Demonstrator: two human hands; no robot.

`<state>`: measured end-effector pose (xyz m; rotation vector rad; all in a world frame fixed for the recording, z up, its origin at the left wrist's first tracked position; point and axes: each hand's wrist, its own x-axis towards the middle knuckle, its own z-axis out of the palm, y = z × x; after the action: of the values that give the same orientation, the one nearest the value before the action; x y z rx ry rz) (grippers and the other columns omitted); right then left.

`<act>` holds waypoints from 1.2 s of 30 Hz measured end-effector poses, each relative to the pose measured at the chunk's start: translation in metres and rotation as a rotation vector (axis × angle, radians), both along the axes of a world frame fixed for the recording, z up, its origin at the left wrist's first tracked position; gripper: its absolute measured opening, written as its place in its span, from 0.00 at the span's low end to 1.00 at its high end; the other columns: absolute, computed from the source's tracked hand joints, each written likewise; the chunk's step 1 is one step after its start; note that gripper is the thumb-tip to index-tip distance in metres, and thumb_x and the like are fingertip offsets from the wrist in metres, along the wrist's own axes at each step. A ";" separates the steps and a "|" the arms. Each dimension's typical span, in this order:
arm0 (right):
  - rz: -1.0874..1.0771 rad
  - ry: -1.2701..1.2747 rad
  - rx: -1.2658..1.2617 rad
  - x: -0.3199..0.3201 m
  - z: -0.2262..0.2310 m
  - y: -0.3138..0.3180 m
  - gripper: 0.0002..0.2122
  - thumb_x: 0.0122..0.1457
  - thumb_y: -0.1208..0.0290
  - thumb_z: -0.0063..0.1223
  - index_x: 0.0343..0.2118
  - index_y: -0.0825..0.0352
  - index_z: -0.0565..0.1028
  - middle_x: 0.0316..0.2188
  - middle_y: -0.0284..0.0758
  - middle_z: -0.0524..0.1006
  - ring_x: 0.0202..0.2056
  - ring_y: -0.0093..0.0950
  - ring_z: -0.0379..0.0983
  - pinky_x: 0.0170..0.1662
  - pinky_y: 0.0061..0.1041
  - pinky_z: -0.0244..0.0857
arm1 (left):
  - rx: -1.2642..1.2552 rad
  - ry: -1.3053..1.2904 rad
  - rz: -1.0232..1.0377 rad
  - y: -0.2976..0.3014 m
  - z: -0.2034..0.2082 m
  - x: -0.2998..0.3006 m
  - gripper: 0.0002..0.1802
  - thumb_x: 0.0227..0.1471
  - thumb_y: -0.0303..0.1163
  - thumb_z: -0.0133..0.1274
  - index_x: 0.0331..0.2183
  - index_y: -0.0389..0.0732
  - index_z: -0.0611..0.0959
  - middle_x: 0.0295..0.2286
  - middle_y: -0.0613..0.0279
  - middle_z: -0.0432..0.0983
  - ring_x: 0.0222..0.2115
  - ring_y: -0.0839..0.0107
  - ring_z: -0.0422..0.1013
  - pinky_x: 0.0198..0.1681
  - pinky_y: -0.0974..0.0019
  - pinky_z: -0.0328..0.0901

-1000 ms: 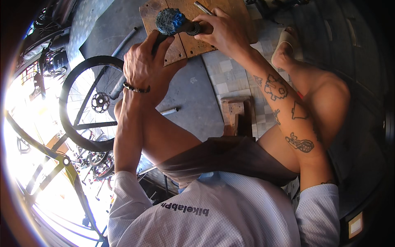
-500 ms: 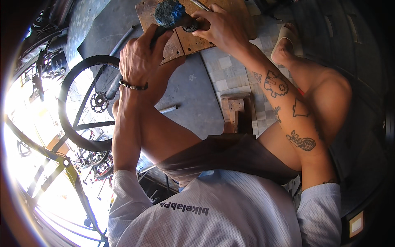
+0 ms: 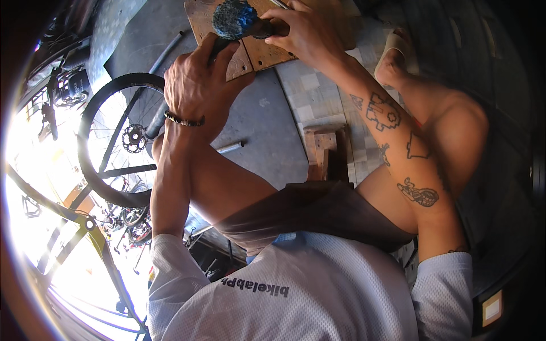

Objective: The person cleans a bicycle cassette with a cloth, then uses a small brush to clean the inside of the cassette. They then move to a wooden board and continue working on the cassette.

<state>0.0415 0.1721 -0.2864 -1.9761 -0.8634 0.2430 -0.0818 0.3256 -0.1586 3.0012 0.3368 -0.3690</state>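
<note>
My left hand [image 3: 196,82] is closed round the dark handle of a round brush [image 3: 233,20], whose head is matted black and blue. The brush head is up at the top of the view, over a wooden board. My right hand [image 3: 307,34] pinches a small dark round metal part [image 3: 261,28] between thumb and fingers. Brush and part meet or overlap in the view; their exact contact is hard to tell. Just beyond my right fingers, a slim silver rod [image 3: 280,3] shows in part.
The wooden board [image 3: 239,65] has holes in it. A bicycle wheel [image 3: 88,165] with a disc rotor stands at left, near a yellowish bike frame [image 3: 102,244]. Metal tubes [image 3: 230,148] lie on the dark mat [image 3: 261,119]. A low wooden piece [image 3: 318,150] sits between my legs.
The brush head has turned slightly against the dark part. My right hand has shifted a little up and left, and its fingers now cover more of the part's ribbed end.
</note>
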 end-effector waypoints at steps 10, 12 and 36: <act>-0.015 -0.018 -0.072 0.000 0.001 0.001 0.19 0.48 0.68 0.72 0.45 0.58 0.80 0.36 0.42 0.79 0.39 0.43 0.78 0.42 0.40 0.73 | 0.000 0.008 -0.007 0.002 -0.002 0.001 0.30 0.44 0.47 0.68 0.48 0.44 0.85 0.42 0.58 0.77 0.35 0.54 0.78 0.41 0.52 0.73; -0.012 -0.032 -0.087 0.000 0.000 0.002 0.19 0.48 0.68 0.72 0.45 0.58 0.80 0.36 0.43 0.79 0.39 0.44 0.78 0.42 0.40 0.73 | -0.004 -0.004 -0.003 0.003 -0.001 0.001 0.30 0.44 0.47 0.68 0.49 0.44 0.85 0.42 0.58 0.77 0.36 0.55 0.78 0.41 0.52 0.73; -0.029 -0.175 -0.105 0.001 -0.010 0.005 0.20 0.50 0.61 0.72 0.47 0.52 0.80 0.35 0.39 0.78 0.34 0.36 0.81 0.36 0.34 0.75 | 0.018 -0.007 -0.023 0.006 0.000 0.007 0.29 0.44 0.44 0.69 0.49 0.48 0.84 0.40 0.59 0.77 0.34 0.56 0.79 0.38 0.53 0.73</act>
<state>0.0425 0.1775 -0.2965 -2.1297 -0.9486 0.1013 -0.0744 0.3320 -0.1585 3.0257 0.3074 -0.3585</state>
